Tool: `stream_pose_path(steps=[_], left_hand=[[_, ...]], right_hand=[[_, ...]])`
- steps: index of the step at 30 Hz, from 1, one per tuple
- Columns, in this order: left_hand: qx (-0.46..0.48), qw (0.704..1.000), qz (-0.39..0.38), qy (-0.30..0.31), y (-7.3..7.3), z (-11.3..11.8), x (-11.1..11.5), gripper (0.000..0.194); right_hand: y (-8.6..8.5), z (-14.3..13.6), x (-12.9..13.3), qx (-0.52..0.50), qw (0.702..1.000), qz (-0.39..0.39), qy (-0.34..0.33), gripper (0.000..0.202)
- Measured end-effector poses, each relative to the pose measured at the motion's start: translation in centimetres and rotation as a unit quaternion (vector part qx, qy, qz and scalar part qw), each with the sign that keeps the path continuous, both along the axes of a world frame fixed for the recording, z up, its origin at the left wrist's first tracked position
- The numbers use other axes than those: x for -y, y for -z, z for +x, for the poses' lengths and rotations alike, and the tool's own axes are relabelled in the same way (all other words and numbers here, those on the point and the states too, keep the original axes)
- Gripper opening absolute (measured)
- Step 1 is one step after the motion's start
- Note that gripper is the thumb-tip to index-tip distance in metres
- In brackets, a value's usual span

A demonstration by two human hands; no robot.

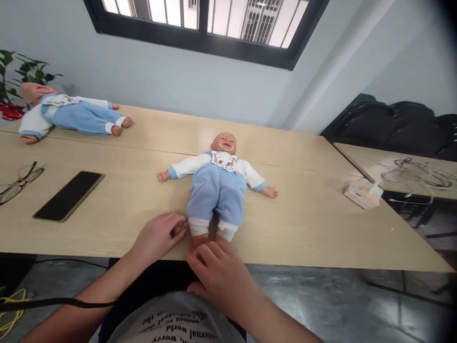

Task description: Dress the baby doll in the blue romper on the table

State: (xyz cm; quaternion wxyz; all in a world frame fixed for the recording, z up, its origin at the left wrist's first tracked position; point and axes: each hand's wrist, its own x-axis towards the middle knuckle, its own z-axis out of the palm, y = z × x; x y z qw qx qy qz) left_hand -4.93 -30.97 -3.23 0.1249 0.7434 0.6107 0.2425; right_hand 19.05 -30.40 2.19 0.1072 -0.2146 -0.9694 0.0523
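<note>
A baby doll (217, 190) in light blue overalls and a white top lies face up on the wooden table (303, 214), arms spread and feet toward me. My left hand (160, 236) has its fingers curled beside the doll's ankle at the white cuff; what they hold, if anything, is hidden. Over the doll's feet at the table's front edge is my right hand (217, 269), its fingers bent and covering most of the feet. Whether it grips a foot cannot be made out.
Another doll (82, 114) lies at the back left. Glasses (21, 183) and a black phone (69, 195) are at the left. A tissue box (364, 193) stands at the right, near cables (414, 174) on a second table. A plant (32, 71) is at the far left.
</note>
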Motion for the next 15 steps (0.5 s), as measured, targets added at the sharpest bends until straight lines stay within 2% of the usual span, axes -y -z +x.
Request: stream_pose_path(steps=[4, 7, 9, 13, 15], left_hand=[[-0.043, 0.997, 0.04, -0.044, 0.2, 1.1, -1.0, 0.015], [-0.049, 0.997, 0.057, -0.034, 0.2, 1.3, -1.2, 0.016], [-0.046, 0.997, 0.064, -0.012, 0.4, 1.4, -0.7, 0.017], [-0.032, 0.991, 0.091, 0.091, 1.2, 1.5, 1.2, 0.013], [-0.013, 0.991, 0.093, 0.098, 1.4, 1.5, 2.0, 0.012]], right_hand=[[2.3, -1.0, 1.6, 0.019, 0.993, 0.098, 0.061, 0.006], [2.8, -1.3, 1.4, 0.005, 0.992, 0.108, 0.062, 0.008], [3.0, -1.2, 1.2, -0.01, 0.993, 0.102, 0.064, 0.007], [3.1, -1.0, 0.7, -0.03, 0.993, 0.086, 0.078, 0.01], [3.1, -1.0, 0.5, -0.034, 0.994, 0.075, 0.073, 0.012]])
